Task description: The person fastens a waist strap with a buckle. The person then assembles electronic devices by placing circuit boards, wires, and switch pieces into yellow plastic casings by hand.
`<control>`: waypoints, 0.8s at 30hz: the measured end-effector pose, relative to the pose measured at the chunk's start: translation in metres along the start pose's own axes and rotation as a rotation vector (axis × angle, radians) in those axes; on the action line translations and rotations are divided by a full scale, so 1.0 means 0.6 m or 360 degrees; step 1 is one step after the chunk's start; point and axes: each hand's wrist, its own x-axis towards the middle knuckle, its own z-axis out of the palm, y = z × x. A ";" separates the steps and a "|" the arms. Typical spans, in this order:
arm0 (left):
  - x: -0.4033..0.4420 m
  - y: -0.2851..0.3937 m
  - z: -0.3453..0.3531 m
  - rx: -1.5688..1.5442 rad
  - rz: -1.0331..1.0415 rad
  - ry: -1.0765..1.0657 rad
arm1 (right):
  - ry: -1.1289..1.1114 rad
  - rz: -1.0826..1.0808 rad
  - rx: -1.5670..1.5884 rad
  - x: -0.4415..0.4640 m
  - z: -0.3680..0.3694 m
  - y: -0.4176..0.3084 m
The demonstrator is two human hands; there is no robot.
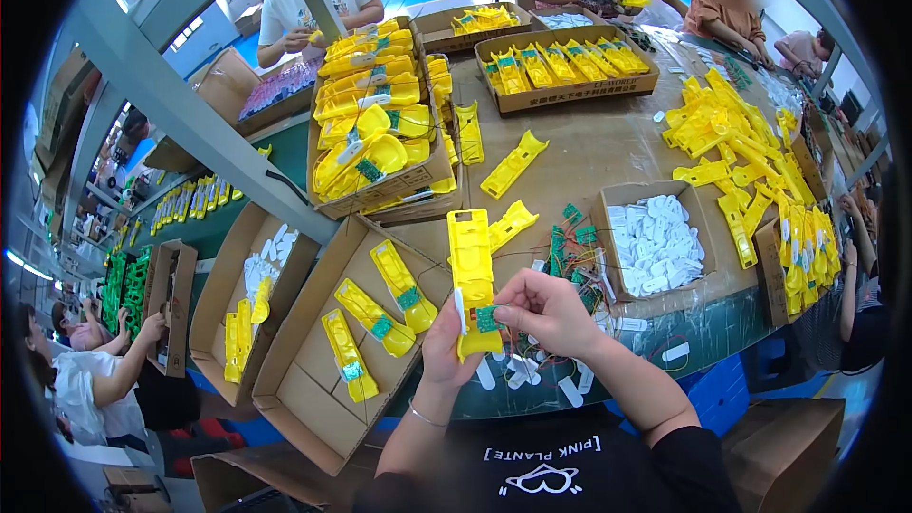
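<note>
Left hand [443, 349] is gripping the lower end of a yellow plastic housing [472, 261], while the right hand [543, 312] is pinching a small green circuit board [487, 320] between thumb and fingertips. The housing is extending straight ahead of the body, its long axis pointing away; the board is hovering over or touching its near end, I cannot tell which, with the right hand nearer the board. Smooth and trough-like, the housing is showing moulded recesses. Beyond, loose wired circuit boards [572, 214] are lying on the surface [570, 166], beside a cardboard box [605, 218] of flat white plastic pieces [655, 247]. Leftward, three board-fitted housings [361, 306] are resting in a shallow carton [304, 351].
</note>
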 end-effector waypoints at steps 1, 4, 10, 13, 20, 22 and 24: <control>0.000 0.000 -0.001 0.0011 0.0006 0.0003 | -0.0006 0.0004 0.0000 0.000 0.001 0.000; 0.000 -0.002 -0.005 -0.0021 -0.0021 -0.0086 | 0.0041 -0.0063 -0.0066 -0.002 0.003 0.001; -0.002 -0.002 0.001 0.0011 0.0007 -0.0018 | 0.0094 -0.0210 -0.0277 -0.007 0.011 -0.009; -0.002 -0.005 -0.012 -0.0038 0.0011 -0.0199 | 0.0106 -0.0227 -0.0320 -0.007 0.018 -0.014; -0.013 -0.026 -0.023 -0.0130 0.0021 -0.0068 | 0.0250 -0.0543 -0.0857 -0.001 0.046 -0.002; -0.015 -0.026 -0.026 -0.0313 0.0048 0.0089 | 0.0299 -0.0760 -0.1123 -0.004 0.053 -0.003; -0.016 -0.026 -0.030 -0.0272 0.0056 0.0106 | 0.0265 -0.0864 -0.1328 -0.014 0.061 -0.015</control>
